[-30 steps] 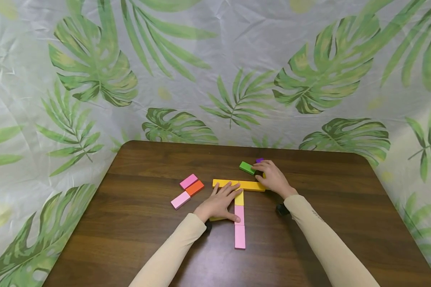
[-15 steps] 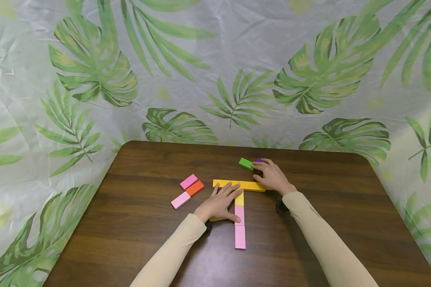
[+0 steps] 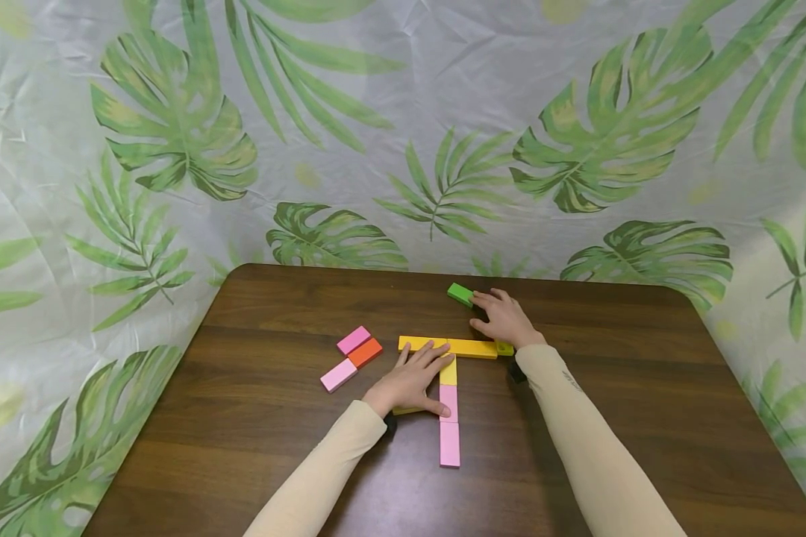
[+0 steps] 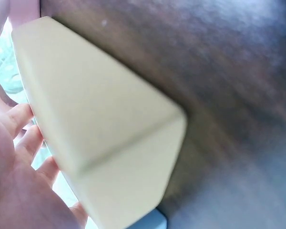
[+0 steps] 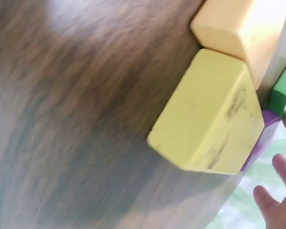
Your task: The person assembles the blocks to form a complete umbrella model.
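Note:
My left hand (image 3: 410,380) lies spread over a T of wooden blocks. Its fingertips rest on the orange-yellow bar of end-to-end blocks (image 3: 473,348), and its thumb reaches onto a pink block (image 3: 447,395) in the stem. A pale yellow block (image 4: 100,105) sits below this hand, largely covered in the head view. My right hand (image 3: 509,322) reaches to a green block (image 3: 460,293) at the far side, fingertips at its near end and thumb held apart. A purple block (image 5: 263,138), hidden by this hand in the head view, shows in the right wrist view.
A yellow block (image 3: 504,348) meets the bar's right end. Left of the T lie a dark pink block (image 3: 353,340), a red-orange block (image 3: 365,352) and a light pink block (image 3: 339,375). The wooden table (image 3: 242,418) ends at a leaf-print cloth (image 3: 457,134).
The green block has slid away towards the far edge, and my right hand has moved farther out with it. The yellow block by the bar's end has come into sight. My left hand stays put.

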The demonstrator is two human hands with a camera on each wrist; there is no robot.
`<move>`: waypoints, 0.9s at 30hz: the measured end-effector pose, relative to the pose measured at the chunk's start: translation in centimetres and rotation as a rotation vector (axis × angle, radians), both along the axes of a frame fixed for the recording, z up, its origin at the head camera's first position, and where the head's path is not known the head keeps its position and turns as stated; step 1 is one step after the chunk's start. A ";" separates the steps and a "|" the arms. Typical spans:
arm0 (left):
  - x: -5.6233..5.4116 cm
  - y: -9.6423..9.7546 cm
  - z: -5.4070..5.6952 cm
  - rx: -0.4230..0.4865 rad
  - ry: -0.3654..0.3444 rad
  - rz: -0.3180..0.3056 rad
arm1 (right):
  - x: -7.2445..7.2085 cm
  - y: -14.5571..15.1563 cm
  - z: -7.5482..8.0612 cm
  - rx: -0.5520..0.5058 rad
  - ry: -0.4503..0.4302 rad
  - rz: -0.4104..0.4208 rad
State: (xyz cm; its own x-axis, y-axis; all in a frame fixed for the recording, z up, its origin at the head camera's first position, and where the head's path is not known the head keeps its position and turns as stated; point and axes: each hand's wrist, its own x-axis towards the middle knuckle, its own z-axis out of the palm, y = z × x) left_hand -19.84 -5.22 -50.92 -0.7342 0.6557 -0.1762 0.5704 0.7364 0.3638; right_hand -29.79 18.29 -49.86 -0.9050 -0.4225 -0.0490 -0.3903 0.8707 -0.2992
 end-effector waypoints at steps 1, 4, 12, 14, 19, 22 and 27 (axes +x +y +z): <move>0.0 0.0 0.0 0.001 0.001 0.000 | 0.0 -0.1 0.1 0.003 -0.010 -0.007; 0.0 0.0 0.0 0.003 0.004 0.001 | -0.1 -0.3 0.3 0.011 -0.039 -0.025; 0.1 -0.1 0.2 0.006 0.003 -0.003 | -0.2 -0.6 0.5 0.032 -0.061 -0.061; 0.0 -0.1 0.0 0.006 0.003 -0.004 | -0.2 -0.5 0.5 0.031 -0.061 -0.069; 0.0 -0.1 -0.2 0.018 0.010 -0.008 | -0.1 -0.3 0.5 0.013 -0.080 -0.093; 0.0 -0.1 -0.1 0.011 0.010 -0.004 | -0.1 -0.3 0.5 -0.010 -0.107 -0.106; 0.0 -0.1 0.0 -0.005 0.005 0.004 | 0.0 -0.2 0.3 -0.039 -0.132 -0.115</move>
